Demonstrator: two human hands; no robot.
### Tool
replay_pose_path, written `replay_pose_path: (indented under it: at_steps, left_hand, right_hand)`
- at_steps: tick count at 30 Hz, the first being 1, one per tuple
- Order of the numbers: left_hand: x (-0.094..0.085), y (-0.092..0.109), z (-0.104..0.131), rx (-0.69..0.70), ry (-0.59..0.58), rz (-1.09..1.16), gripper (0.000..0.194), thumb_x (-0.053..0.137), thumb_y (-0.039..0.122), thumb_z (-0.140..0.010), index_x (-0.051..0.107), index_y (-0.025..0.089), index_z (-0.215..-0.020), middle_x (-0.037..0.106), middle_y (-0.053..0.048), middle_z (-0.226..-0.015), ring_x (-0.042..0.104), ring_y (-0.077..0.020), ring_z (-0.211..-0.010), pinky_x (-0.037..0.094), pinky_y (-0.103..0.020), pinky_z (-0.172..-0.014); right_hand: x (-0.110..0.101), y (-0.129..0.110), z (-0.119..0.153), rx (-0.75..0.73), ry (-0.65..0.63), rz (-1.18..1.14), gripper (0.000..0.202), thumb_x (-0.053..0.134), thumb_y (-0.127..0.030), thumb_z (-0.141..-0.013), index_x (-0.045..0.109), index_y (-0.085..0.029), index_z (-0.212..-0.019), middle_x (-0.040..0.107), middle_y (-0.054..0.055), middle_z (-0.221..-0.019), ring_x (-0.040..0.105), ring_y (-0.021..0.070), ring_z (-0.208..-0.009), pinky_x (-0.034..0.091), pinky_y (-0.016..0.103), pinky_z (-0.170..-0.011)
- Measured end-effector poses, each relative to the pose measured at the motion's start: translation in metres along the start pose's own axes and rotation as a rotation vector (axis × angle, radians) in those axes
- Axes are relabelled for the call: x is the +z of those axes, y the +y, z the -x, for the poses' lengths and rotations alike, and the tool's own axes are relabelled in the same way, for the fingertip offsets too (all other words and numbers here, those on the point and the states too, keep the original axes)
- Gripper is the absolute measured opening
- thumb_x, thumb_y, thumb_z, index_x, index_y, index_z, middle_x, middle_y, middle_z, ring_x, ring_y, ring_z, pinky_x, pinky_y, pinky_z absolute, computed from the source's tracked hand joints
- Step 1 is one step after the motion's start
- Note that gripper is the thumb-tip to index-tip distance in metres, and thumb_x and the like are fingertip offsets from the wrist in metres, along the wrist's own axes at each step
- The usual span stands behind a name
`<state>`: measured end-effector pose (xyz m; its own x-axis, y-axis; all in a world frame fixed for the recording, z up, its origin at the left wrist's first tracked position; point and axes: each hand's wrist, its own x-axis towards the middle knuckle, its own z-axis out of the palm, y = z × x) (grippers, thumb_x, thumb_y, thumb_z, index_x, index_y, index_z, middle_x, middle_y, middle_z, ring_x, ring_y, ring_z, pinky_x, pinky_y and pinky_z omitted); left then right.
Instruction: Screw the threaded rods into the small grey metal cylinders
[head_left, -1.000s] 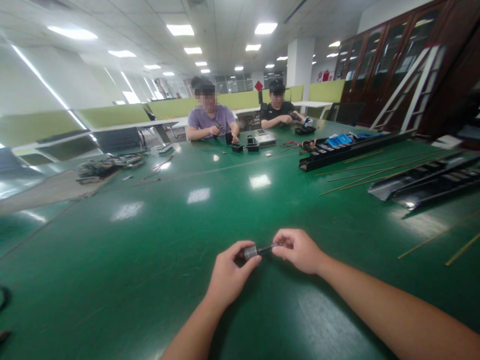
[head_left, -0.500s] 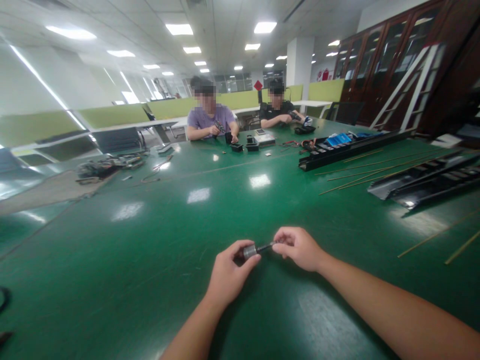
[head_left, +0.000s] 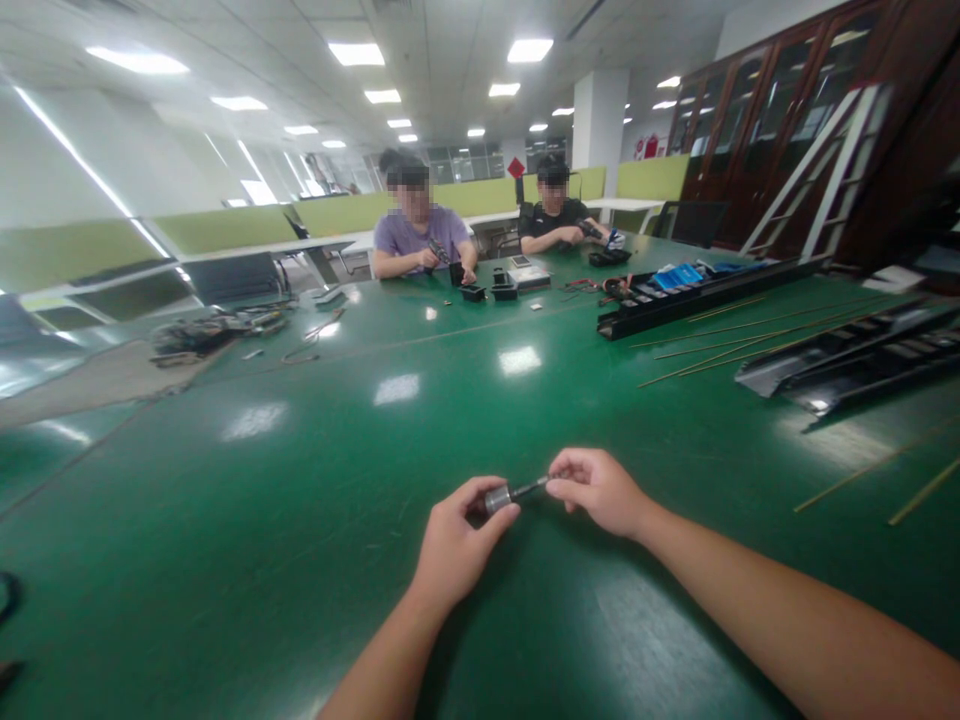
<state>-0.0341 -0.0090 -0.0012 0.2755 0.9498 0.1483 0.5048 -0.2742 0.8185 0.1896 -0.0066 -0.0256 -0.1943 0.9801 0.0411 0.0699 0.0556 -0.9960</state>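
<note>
Between finger and thumb, my left hand (head_left: 459, 545) grips a short silver metal cylinder (head_left: 497, 499). A thin dark rod (head_left: 531, 488) sticks out of the cylinder to the right and tilts slightly upward. My right hand (head_left: 598, 490) is closed in a pinch at the rod's far end, where a small light-coloured tip shows by the fingers. The rest of that end is hidden by the fingertips. Both hands are just over the green tabletop (head_left: 315, 560). Exactly what kind of part the cylinder and rod are, I cannot tell.
Two people (head_left: 424, 240) sit across the table, handling tools near small black boxes (head_left: 504, 290). Black metal channels (head_left: 847, 365) and thin brass-coloured rods (head_left: 720, 352) lie at right. A cluttered heap (head_left: 199, 338) lies far left. A stepladder (head_left: 832, 180) stands beyond.
My right hand has shifted very slightly up, and a little more of the rod shows between the hands. My left hand keeps its grip on the cylinder.
</note>
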Motion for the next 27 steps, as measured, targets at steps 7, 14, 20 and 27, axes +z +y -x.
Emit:
replay_pose_path:
  at_steps: [7,14,20,27]
  left_hand:
    - [-0.0011,0.0024,-0.0008,-0.006,-0.003,-0.001,0.028,0.068,0.039,-0.081,0.07,0.019,-0.101,0.073,-0.004,-0.095,0.068,-0.0214,-0.083,0.053,-0.032,-0.078]
    - [-0.0014,0.0,-0.0014,-0.023,-0.022,0.007,0.027,0.068,0.039,-0.081,0.069,0.02,-0.1,0.072,-0.002,-0.094,0.067,-0.0205,-0.083,0.051,-0.031,-0.078]
    - [-0.0013,0.0032,-0.0019,-0.047,-0.032,0.009,0.027,0.068,0.038,-0.08,0.069,0.019,-0.099,0.071,-0.002,-0.091,0.065,-0.0197,-0.081,0.049,-0.03,-0.076]
    - [-0.0018,0.0036,-0.0002,-0.024,-0.026,0.006,0.027,0.069,0.038,-0.08,0.068,0.019,-0.1,0.071,-0.003,-0.093,0.065,-0.0205,-0.083,0.049,-0.032,-0.078]
  right_hand:
    - [-0.0013,-0.0005,-0.0008,-0.001,0.007,-0.023,0.02,0.07,-0.032,-0.076,0.061,-0.015,-0.082,0.061,-0.002,-0.065,0.056,0.0114,-0.051,0.042,0.023,-0.052]
    - [-0.0011,-0.0009,-0.0016,0.0,0.01,-0.095,0.022,0.07,-0.034,-0.076,0.061,-0.015,-0.083,0.064,0.0,-0.069,0.054,0.0105,-0.05,0.042,0.023,-0.051]
    - [0.0018,-0.0018,-0.0008,0.003,0.004,-0.058,0.023,0.068,-0.036,-0.079,0.06,-0.015,-0.082,0.063,-0.001,-0.067,0.053,0.0099,-0.049,0.041,0.022,-0.05]
    - [0.0016,-0.0027,-0.0014,0.002,0.0,-0.058,0.026,0.067,-0.04,-0.081,0.061,-0.015,-0.082,0.063,-0.001,-0.067,0.053,0.0098,-0.048,0.039,0.022,-0.049]
